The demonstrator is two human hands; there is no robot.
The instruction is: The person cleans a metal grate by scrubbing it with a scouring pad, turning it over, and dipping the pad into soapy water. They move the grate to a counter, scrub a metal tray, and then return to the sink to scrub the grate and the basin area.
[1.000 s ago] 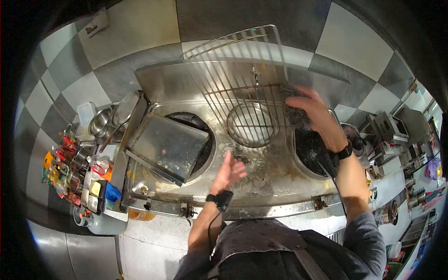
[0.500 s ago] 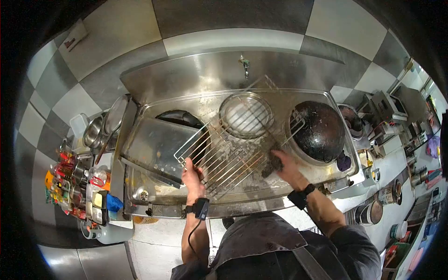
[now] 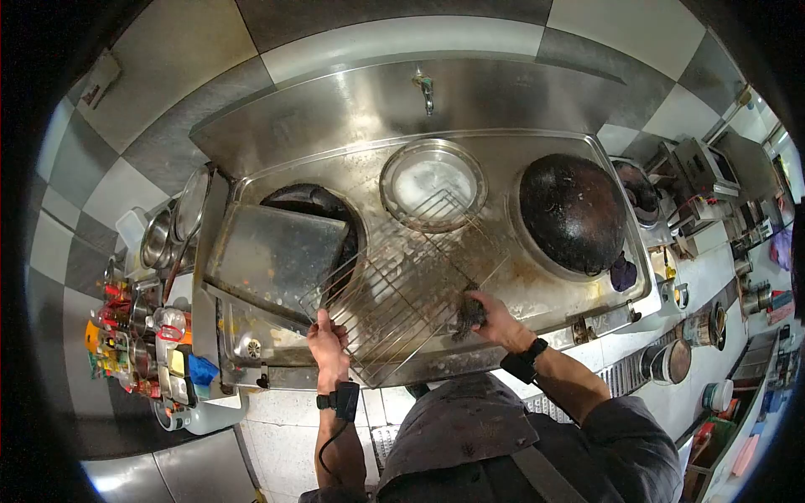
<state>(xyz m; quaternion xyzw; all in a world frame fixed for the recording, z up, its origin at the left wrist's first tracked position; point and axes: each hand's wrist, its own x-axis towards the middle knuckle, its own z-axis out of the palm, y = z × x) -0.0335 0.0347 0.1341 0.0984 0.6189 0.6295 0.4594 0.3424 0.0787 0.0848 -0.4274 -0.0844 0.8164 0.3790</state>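
Observation:
A wire rack (image 3: 401, 299), slightly blurred, is held over the middle of the steel stove top (image 3: 503, 243). My left hand (image 3: 328, 344) is closed on the rack's left edge, fingers around the wires. In my right hand (image 3: 501, 325) is a dark, shaggy scouring pad (image 3: 470, 313), pressed near the rack's right side; whether it touches the wires is hard to tell. Behind the rack stands a round metal basin (image 3: 386, 199) with white suds in it, and the rack's far corner overlaps its front.
An upturned blackened wok (image 3: 572, 211) sits on the right burner. At left, a flat metal tray (image 3: 272, 260) leans over a dark pan (image 3: 312, 201). A tap (image 3: 426, 94) juts from the back panel. Bottles and condiment tubs (image 3: 172, 360) crowd the left side.
The rack has tipped lower and flatter, its far end dropping toward the basin. My right hand with the scouring pad has shifted slightly left and nearer me. The whole view has shifted a little.

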